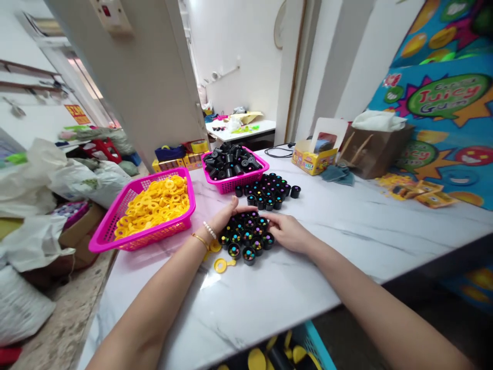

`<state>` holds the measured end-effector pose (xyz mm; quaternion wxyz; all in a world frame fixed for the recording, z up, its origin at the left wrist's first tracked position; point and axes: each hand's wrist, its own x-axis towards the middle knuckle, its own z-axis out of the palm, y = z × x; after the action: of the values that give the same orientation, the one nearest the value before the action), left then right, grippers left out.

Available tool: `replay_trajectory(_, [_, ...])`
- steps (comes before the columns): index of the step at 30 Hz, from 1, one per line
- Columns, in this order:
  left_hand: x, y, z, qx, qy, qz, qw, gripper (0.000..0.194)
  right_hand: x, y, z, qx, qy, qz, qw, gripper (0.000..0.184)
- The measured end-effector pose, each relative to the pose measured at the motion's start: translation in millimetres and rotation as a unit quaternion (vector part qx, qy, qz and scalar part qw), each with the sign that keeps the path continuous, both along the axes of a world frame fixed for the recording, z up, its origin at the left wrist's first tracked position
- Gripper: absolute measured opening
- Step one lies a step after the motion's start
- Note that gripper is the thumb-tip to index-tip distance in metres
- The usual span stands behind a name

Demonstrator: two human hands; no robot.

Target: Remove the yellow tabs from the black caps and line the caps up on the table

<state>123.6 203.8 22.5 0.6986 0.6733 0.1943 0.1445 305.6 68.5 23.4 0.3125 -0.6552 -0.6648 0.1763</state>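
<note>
A tight cluster of small black cups (246, 234) stands on the table, filled with colourful little balls. My left hand (225, 216) lies along the cluster's left and far side, thumb up and fingers stretched behind the cups. From the right, my right hand (289, 232) rests against the cups with its index finger reaching along them; its other fingers are partly hidden. Near my left wrist lie yellow ring-shaped lids (221, 265) with tabs. Behind my hands stands a second group of filled black cups (271, 190).
A pink basket (188, 222) of yellow lids stands at the left. Another pink basket (231, 184) holds black cups. Farther right are a yellow display box (310, 160), a cloth (339, 174) and a brown carton (375, 149). Below the table edge, a blue crate (318, 344) holds black-and-yellow pieces.
</note>
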Motion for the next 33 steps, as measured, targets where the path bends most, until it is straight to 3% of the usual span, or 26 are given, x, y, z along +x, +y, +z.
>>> replay_trajectory(7, [-3, -14, 1.9, -0.012, 0.010, 0.007, 1.000, 0.071, 2, -8, 7.9, 0.003, -0.010, 0.043, 0.999, 0.043])
replay_trajectory(11, [-5, -22, 4.0, -0.045, 0.009, -0.019, 0.999, 0.074, 6, -10, 9.2, -0.004, -0.013, 0.064, 0.998, 0.039])
replay_trajectory(15, [-6, -26, 6.2, -0.029, 0.005, -0.041, 0.999, 0.075, 8, -12, 9.8, -0.023, -0.014, 0.079, 0.997, 0.037])
replay_trajectory(22, [-9, -22, 3.4, -0.023, 0.009, -0.047, 0.999, 0.081, 6, -13, 9.5, -0.086, 0.018, 0.064, 0.994, 0.045])
replay_trajectory(26, [-8, -7, 0.6, -0.008, 0.007, -0.008, 1.000, 0.085, 7, -12, 7.4, -0.112, 0.057, 0.056, 0.991, 0.049])
replay_trajectory(29, [-14, -2, 2.7, 0.008, 0.023, 0.060, 0.998, 0.088, 10, -11, 5.9, -0.096, 0.054, 0.057, 0.992, 0.049])
replay_trajectory(33, [-46, -18, 7.0, 0.129, 0.049, 0.165, 0.977, 0.075, 13, -10, 4.4, -0.080, 0.035, 0.038, 0.995, 0.046])
